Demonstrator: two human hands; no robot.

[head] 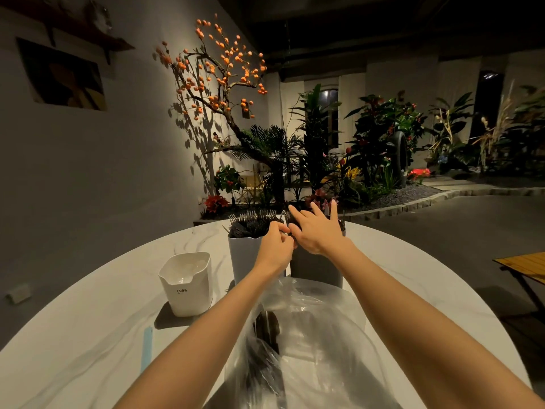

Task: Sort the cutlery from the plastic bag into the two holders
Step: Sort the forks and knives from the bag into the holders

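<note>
White tub sits idle far left. Left hand pinches dark cutlery over the white holder, forks upright inside. Right hand, fingers spread, rests on the grey holder. Plastic bag lies nearest, more cutlery inside.

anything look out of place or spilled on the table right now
Nothing looks spilled or damaged. Both holders, the light holder and the dark holder, stand upright side by side. The plastic bag lies crumpled nearer the person with dark cutlery still inside. A white container stands upright to the left.
</note>
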